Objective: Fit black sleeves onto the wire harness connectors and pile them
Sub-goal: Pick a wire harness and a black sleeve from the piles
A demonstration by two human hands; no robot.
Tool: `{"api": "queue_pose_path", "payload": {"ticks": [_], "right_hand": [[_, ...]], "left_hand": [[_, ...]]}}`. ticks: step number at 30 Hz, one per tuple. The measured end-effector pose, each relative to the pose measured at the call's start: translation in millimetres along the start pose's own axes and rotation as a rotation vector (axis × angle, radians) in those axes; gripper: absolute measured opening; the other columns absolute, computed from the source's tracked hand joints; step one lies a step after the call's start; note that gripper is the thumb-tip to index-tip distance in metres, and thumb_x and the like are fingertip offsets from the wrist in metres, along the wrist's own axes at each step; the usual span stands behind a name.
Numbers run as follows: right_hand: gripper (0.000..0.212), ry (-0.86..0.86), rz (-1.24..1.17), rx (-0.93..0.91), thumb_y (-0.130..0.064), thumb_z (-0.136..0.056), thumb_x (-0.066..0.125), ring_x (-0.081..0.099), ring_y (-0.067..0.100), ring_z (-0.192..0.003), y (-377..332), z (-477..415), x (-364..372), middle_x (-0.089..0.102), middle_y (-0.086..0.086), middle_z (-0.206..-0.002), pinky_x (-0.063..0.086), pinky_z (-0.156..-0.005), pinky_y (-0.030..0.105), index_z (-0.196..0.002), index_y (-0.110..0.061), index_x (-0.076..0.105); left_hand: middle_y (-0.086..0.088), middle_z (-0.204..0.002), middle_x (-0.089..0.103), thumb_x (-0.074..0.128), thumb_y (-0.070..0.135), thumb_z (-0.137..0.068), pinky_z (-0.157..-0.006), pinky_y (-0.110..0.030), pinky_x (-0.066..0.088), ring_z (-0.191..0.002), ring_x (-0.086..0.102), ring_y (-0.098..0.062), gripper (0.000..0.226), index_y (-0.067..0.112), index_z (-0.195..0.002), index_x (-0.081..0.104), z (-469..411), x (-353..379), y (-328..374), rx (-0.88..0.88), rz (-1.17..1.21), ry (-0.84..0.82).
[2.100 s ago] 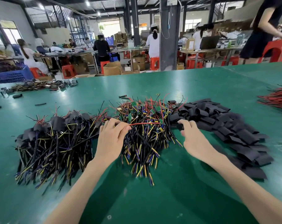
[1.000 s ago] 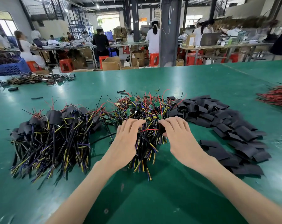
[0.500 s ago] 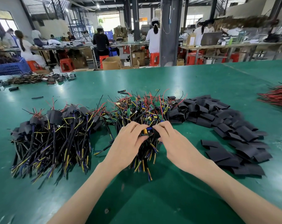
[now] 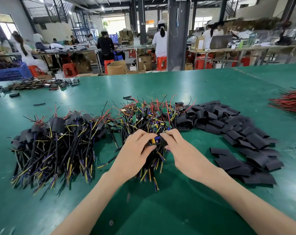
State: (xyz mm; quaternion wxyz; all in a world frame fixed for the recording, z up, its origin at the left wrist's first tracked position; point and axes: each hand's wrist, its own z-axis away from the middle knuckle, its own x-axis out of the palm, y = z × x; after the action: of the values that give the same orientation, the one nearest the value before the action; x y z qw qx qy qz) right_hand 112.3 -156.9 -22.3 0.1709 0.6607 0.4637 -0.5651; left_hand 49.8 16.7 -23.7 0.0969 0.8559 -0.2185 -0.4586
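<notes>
Head view. Left hand (image 4: 135, 150): fingers curled, pinching a harness connector (image 4: 154, 141) with yellow and blue parts. Right hand (image 4: 183, 150): pinching a black sleeve (image 4: 163, 141) against that connector's end. Unsleeved harness heap (image 4: 152, 117): directly beyond and beneath both hands. Sleeved harness pile (image 4: 55, 141): left of the left hand. Loose sleeves (image 4: 237, 133): right of the right hand, on the green worktop (image 4: 160, 209).

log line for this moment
step: sleeving | left hand: grips harness connector | right hand: pinches black sleeve at connector | sleeved pile: left
</notes>
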Motion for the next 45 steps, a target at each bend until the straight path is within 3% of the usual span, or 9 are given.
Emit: {"api": "queue_pose_path", "payload": {"ticks": [3, 8, 12, 16, 20, 24, 30, 35, 45], "right_hand": [[0.061, -0.009, -0.054, 0.02, 0.012, -0.086, 0.044, 0.054, 0.007, -0.111, 5.7, -0.8, 4.5, 0.026, -0.004, -0.126, 0.037, -0.072, 0.014, -0.139, -0.015, 0.031], [0.042, 0.033, -0.038, -0.017, -0.005, -0.096, 0.045, 0.052, 0.015, -0.075, 6.0, -3.6, 5.9, 0.029, -0.004, -0.119, 0.041, -0.065, 0.026, -0.136, -0.015, 0.036], [0.053, 0.023, -0.004, -0.075, 0.008, -0.09, 0.045, 0.054, 0.002, -0.103, 6.7, -1.1, 2.6, 0.026, -0.004, -0.119, 0.032, -0.068, 0.014, -0.138, -0.013, 0.035], [0.064, -0.02, 0.091, -0.127, 0.011, -0.087, 0.041, 0.055, 0.008, -0.115, 6.4, -1.2, -2.4, 0.023, 0.0, -0.125, 0.042, -0.075, 0.019, -0.145, -0.011, 0.024], [0.058, 0.007, 0.153, -0.161, 0.008, -0.088, 0.043, 0.052, 0.016, -0.111, 4.9, -2.8, -1.9, 0.025, 0.002, -0.123, 0.049, -0.083, 0.032, -0.142, -0.01, 0.029], [0.049, 0.042, 0.112, -0.19, 0.002, -0.091, 0.049, 0.056, 0.017, -0.104, 6.9, -3.2, 1.8, 0.034, 0.005, -0.122, 0.046, -0.081, 0.028, -0.138, -0.006, 0.037], [0.042, 0.076, 0.008, -0.106, -0.003, -0.091, 0.056, 0.053, 0.019, -0.099, 11.4, -5.8, 2.5, 0.042, 0.005, -0.118, 0.04, -0.082, 0.023, -0.132, -0.007, 0.046], [0.031, 0.094, -0.119, -0.034, -0.004, -0.09, 0.058, 0.053, 0.022, -0.094, 11.9, -7.1, -0.5, 0.048, 0.004, -0.111, 0.039, -0.085, 0.029, -0.121, -0.011, 0.055], [0.037, -0.018, -0.015, 0.024, -0.019, -0.096, 0.053, 0.055, 0.017, -0.095, 14.8, -6.6, 2.6, 0.051, 0.002, -0.099, 0.039, -0.08, 0.028, -0.132, -0.022, 0.049]], "left_hand": [[0.0, -0.103, 0.056, 0.064, 0.015, -0.089, -0.087, -0.03, 0.039, -0.09, 0.05, -0.015, 0.028, 0.015, -0.116, 0.064, 0.5, 0.8, -0.5, 0.012, -0.01, -0.018], [-0.006, -0.098, 0.052, 0.069, 0.01, -0.084, -0.082, -0.019, 0.037, -0.085, 0.053, -0.018, 0.032, 0.009, -0.116, 0.066, -0.7, -0.3, 0.1, 0.004, 0.026, -0.008], [0.001, -0.092, 0.047, 0.069, 0.007, -0.084, -0.082, -0.013, 0.039, -0.085, 0.057, -0.013, 0.041, 0.011, -0.123, 0.061, -1.4, -2.5, 1.8, -0.04, 0.11, -0.017], [0.011, -0.093, 0.048, 0.069, 0.007, -0.083, -0.086, -0.001, 0.036, -0.093, 0.054, 0.008, 0.044, 0.019, -0.124, 0.058, -0.9, -3.0, 1.9, -0.094, 0.213, -0.007], [0.005, -0.099, 0.056, 0.072, 0.007, -0.08, -0.087, -0.009, 0.044, -0.093, 0.058, 0.003, 0.042, 0.02, -0.118, 0.06, 0.3, 0.2, 2.4, -0.086, 0.243, 0.011], [0.005, -0.099, 0.059, 0.074, 0.004, -0.077, -0.087, -0.017, 0.049, -0.09, 0.06, 0.0, 0.046, 0.021, -0.117, 0.06, 1.0, 5.2, 3.4, -0.086, 0.275, 0.03], [0.009, -0.099, 0.064, 0.08, 0.009, -0.072, -0.082, -0.005, 0.04, -0.088, 0.058, 0.002, 0.055, 0.028, -0.118, 0.057, -0.4, -0.5, 0.6, -0.082, 0.345, 0.017], [0.01, -0.084, 0.067, 0.072, 0.005, -0.08, -0.076, -0.003, 0.039, -0.08, 0.059, 0.005, 0.017, 0.016, -0.093, 0.068, -3.6, -3.3, -0.9, -0.188, 0.333, 0.017], [0.015, -0.084, 0.061, 0.067, 0.006, -0.084, -0.075, -0.006, 0.038, -0.077, 0.056, 0.001, 0.032, 0.035, -0.081, 0.051, 0.4, 8.7, -2.2, -0.149, 0.358, 0.031]]}}
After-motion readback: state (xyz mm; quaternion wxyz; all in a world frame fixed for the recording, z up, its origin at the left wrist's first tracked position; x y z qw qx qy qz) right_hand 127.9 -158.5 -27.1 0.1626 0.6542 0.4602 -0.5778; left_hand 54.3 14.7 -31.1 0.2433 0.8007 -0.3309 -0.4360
